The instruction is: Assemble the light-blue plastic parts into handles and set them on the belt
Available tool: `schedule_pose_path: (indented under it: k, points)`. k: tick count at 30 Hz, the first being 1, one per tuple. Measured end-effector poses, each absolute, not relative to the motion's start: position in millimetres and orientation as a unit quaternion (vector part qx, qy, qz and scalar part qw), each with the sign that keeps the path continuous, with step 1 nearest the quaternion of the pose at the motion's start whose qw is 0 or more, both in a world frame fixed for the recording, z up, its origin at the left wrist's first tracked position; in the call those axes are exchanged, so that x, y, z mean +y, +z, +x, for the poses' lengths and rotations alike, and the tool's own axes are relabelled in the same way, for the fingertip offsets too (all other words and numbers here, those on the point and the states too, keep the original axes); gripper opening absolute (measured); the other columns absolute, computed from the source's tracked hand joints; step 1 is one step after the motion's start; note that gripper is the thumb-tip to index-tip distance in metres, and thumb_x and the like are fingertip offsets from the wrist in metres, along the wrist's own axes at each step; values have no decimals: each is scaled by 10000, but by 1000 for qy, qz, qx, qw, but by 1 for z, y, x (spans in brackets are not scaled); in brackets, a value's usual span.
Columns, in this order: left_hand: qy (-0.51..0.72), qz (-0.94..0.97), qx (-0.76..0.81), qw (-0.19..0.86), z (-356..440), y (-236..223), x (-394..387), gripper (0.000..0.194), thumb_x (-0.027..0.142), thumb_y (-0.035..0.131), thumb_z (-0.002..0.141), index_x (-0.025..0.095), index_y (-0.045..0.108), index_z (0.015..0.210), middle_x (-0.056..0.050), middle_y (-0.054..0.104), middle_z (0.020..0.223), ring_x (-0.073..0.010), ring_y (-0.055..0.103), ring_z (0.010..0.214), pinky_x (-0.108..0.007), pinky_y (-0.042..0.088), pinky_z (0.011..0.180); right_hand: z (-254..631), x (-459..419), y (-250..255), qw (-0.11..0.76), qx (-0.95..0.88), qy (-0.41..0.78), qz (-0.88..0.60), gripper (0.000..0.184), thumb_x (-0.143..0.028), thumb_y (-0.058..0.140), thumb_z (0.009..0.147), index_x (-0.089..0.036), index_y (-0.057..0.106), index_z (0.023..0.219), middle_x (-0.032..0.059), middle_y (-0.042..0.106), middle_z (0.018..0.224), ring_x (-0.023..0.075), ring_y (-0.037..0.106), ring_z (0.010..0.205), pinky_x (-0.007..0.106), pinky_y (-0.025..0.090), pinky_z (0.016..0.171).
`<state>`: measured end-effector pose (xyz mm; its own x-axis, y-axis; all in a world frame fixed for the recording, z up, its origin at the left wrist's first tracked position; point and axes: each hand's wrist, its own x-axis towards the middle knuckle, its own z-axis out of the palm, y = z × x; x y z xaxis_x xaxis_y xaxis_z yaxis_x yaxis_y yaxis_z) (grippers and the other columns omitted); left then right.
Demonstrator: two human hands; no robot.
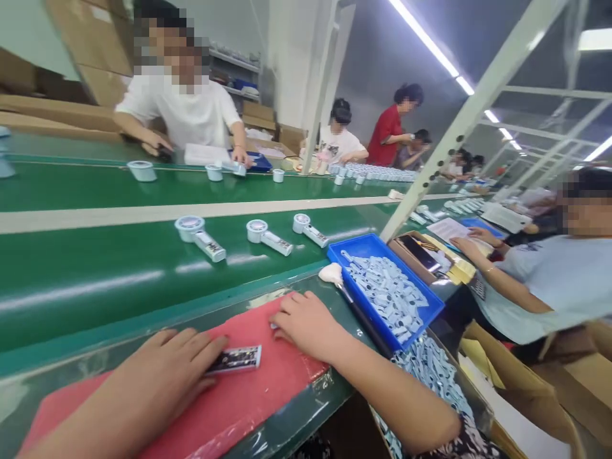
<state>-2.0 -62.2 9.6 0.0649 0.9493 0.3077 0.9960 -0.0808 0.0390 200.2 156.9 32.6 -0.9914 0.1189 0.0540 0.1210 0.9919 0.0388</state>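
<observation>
On the red mat (258, 398) lies a pale blue handle housing (238, 358) with a dark circuit board showing in it. My left hand (174, 366) is closed over its left end, thumb on the near side and fingers on the far side; that end is hidden. To the right, apart from the housing, my right hand (303, 322) rests low over the mat with curled fingers. A small pale tip peeks out at its fingertips, too hidden to name. Nearest to that hand, a brush with a white head (331, 274) lies beside a blue tray (335, 250).
Small pale blue parts (389, 296) fill the tray; more lie in a box (435, 366) below. Handled round devices (268, 237) lie on the green conveyor (119, 274). A slanted white post (430, 169) rises behind the tray. Co-workers sit opposite and at right.
</observation>
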Motion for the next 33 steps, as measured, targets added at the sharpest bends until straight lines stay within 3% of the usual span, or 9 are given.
schedule_pose_path:
  k: [4,8,11,15,19,23,29,31,33]
  points:
    - [-95,-732,-664,116,-2,23,-66,325,376,585,984,259,651,1281,-70,705,1193,-305,660,1029,-478,470,954,202,154,40,61,-995,49,-63,87,-159,605,1024,-171,692,1023,85,685,1051,249,643,990,380,497,818]
    - [-141,-711,-684,79,-2,30,-78,372,438,491,1048,206,601,1319,-107,669,1273,-286,628,1133,-429,491,972,196,128,41,213,-897,371,-107,191,-117,554,981,-206,618,1137,56,663,1099,180,665,928,333,550,830]
    - [-175,-707,-681,73,1,29,-82,398,462,479,1059,184,567,1330,-113,656,1302,-294,582,1241,-442,471,1046,186,94,32,246,-805,533,-84,221,-164,558,962,-247,628,1154,38,667,1121,173,683,979,327,572,865]
    - [-250,-696,-673,24,6,28,-84,339,432,525,1051,217,543,1313,-82,642,1333,-272,534,1333,-457,416,1133,176,62,13,278,-814,503,-89,164,-209,575,972,-248,659,1107,42,697,1091,213,658,1028,381,538,894]
    - [-259,-695,-671,9,12,25,-85,182,279,469,1068,251,587,1204,-44,671,1264,-266,562,1295,-527,357,1163,182,57,7,279,-838,455,-112,132,-212,562,999,-250,660,1078,39,703,1069,219,642,1008,397,504,896]
    - [-267,-684,-678,-23,17,26,-83,222,176,413,1050,226,618,1121,-42,687,1136,-245,611,1137,-498,429,1085,185,61,13,266,-845,454,-96,125,-205,591,985,-247,669,1072,47,706,1107,224,630,1053,395,501,920]
    - [-277,-678,-679,-41,16,30,-79,255,171,403,1044,212,654,1071,-58,681,1081,-240,610,1066,-419,512,942,180,64,14,203,-847,471,-140,141,-181,578,989,-248,701,978,25,737,1074,224,650,1040,414,501,938]
    - [-272,-681,-678,-40,18,30,-84,232,184,426,1043,216,655,1052,-53,680,1057,-239,615,1043,-429,511,950,184,66,14,160,-830,511,-155,145,-198,616,968,-251,700,1074,30,733,1115,228,661,1058,426,514,966]
    - [-271,-683,-678,-32,24,29,-92,202,223,453,1047,218,651,1007,-43,678,1032,-233,622,1006,-459,491,997,191,68,16,107,-821,537,-160,367,-219,683,930,-253,635,1293,56,696,1258,244,645,1151,452,508,1035]
